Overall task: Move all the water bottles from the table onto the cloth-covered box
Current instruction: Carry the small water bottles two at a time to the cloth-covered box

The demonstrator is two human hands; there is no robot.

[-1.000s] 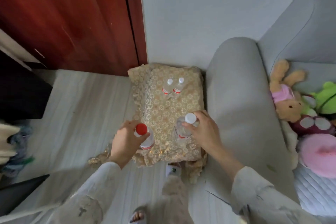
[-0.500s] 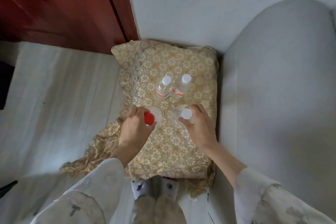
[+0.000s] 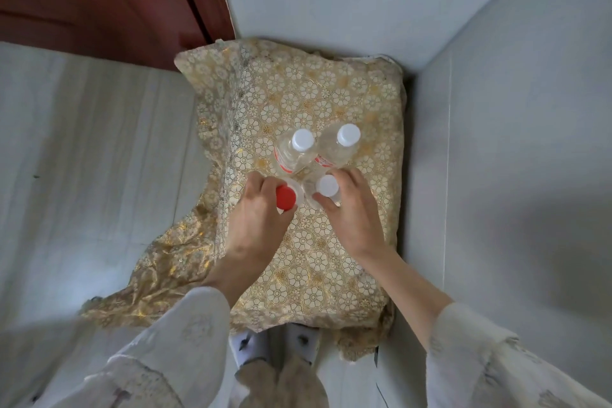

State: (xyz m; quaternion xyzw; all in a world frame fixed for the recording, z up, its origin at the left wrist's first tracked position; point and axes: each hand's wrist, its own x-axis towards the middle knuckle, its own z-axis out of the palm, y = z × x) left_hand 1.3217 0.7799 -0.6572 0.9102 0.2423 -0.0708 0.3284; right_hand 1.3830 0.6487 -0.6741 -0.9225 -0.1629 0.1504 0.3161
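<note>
Bottles number four in view, and all of them stand on the cloth-covered box (image 3: 308, 103), whose gold floral cloth drapes off its side onto the pale floor (image 3: 82, 149). Toward the middle of the box top, two white-capped bottles (image 3: 302, 140) stand upright, touching each other. Just in front of them, nearer the person, the left hand (image 3: 261, 219) grips the red-capped bottle (image 3: 286, 197), its fingers (image 3: 256, 184) curled round the neck and shoulder, while the right hand (image 3: 347, 212) holds a third white-capped bottle (image 3: 327, 185) with thumb and fingers wrapped about its cap end. Both held bottles sit upright and close against the rear pair, forming a tight cluster; whether their bases already rest on the cloth cannot be told for certain, though they look set down or very nearly so. Neither hand has let go yet. Judging by this, the task seems well advanced: these two bottles only need releasing. No worktop appears in view, so whether more bottles remain to be fetched cannot be judged. A grey sofa arm (image 3: 513, 109) stands right beside the box.
</note>
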